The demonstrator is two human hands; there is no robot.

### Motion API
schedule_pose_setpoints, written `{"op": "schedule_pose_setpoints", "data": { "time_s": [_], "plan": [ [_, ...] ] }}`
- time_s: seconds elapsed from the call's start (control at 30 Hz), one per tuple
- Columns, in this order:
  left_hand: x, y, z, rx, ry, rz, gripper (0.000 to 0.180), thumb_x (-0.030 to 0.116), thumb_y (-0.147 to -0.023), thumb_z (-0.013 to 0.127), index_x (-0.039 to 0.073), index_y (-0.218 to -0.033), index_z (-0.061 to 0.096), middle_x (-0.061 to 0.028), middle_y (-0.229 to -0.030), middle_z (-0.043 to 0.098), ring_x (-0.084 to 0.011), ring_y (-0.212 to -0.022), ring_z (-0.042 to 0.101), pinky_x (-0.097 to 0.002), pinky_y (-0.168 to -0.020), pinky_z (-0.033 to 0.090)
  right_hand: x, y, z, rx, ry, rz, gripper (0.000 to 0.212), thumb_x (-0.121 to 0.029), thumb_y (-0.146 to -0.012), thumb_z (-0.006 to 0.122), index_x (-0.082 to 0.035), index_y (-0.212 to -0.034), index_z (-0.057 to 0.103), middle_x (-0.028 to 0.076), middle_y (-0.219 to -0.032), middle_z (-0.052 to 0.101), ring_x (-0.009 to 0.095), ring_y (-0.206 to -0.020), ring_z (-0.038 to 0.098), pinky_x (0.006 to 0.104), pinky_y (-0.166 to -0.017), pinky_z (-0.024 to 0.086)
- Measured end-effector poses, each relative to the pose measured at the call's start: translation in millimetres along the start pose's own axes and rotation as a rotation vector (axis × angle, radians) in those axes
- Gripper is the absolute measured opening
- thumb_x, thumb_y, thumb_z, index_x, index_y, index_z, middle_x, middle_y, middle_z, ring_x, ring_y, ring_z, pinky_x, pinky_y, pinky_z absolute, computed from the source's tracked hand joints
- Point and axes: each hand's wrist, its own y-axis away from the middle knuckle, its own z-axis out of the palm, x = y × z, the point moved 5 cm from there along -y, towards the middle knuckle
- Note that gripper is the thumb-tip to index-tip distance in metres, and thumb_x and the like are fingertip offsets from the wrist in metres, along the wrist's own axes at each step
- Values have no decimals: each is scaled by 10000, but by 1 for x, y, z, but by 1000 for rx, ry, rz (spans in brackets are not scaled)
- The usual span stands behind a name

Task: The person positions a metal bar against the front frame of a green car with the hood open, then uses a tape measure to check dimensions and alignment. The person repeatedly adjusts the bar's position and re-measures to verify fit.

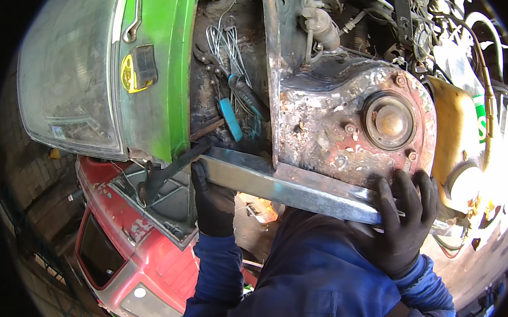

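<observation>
In the head view, a square-section metal bar (285,185) lies just below the centre, running from 9 o'clock down to 4 o'clock. It crosses the lower end of an upright metal flange (272,70).

Left grip (215,204): a dark-gloved hand between 7 and 8 o'clock, closed on the bar's left end. The thumb stands against the end; the fingers are largely hidden. A dark bracket (179,169) sits beside this end, toward 9 o'clock.

Right grip (403,222): a dark-gloved hand at 4 o'clock, in contact with the bar's right end. Fingers are spread, with the tips at the lower edge of a worn metal housing (316,134). The underside of the hand is hidden; whether it clasps the bar cannot be told.

The housing occupies 3 o'clock and carries a round cap (390,121). A yellowed reservoir (459,131) stands to its right.

At 11 to 12 o'clock, a blue-handled hand tool (230,119) lies beside a coil of wire (233,52). A green body panel (170,65) extends at 11 o'clock; on its left are a wrench (133,17) and a yellow-and-dark case (138,69). A windshield (68,77) is at 10 o'clock, and a red vehicle (168,274) between 7 and 8 o'clock.
</observation>
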Motion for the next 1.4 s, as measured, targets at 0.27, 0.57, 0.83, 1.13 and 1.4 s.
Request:
{"op": "schedule_pose_setpoints", "data": {
  "time_s": [0.27, 0.57, 0.83, 1.13, 1.4],
  "plan": [
    [3, 3, 11, -44, -40, 60, 582, 496, -1224, 526, 158, -1697, 500, -46, -1687, 577, -243, -1517, 599, -452, -1235, 539, 0, 2, 3, 8, 50, 1, 756, -740, -953, 789, -151, -1427, 754, 148, -1574, 604, 493, -1482, 524, 710, -1214, 420],
    [3, 2, 9, -4, -165, 83, 644, 569, -1218, 474, 161, -1715, 504, -33, -1762, 505, -245, -1616, 493, -493, -1340, 413, -2, -2, 2, -17, 83, 9, 771, -752, -924, 808, -155, -1409, 760, 144, -1543, 592, 503, -1464, 521, 708, -1211, 421],
    [5, 4, 7, 63, -255, 106, 625, 548, -1233, 444, 147, -1709, 498, -56, -1750, 506, -249, -1620, 475, -482, -1350, 388, -2, 1, 2, -62, 115, 20, 798, -767, -921, 820, -169, -1445, 754, 145, -1563, 583, 508, -1510, 474, 689, -1245, 408],
    [4, 2, -2, 63, -261, 119, 615, 516, -1240, 450, 146, -1731, 472, -37, -1779, 464, -245, -1652, 419, -482, -1379, 326, -2, 4, 3, -94, 116, 37, 830, -766, -924, 827, -158, -1481, 732, 174, -1577, 570, 514, -1570, 405, 683, -1276, 388],
    [-5, 15, -17, 112, -122, -1, 636, 533, -1237, 449, 175, -1761, 418, -23, -1777, 457, -263, -1636, 443, -497, -1370, 344, -3, 4, 4, -109, 140, 24, 848, -765, -922, 828, -163, -1509, 712, 170, -1580, 575, 516, -1567, 416, 680, -1275, 387]
  ]
}}
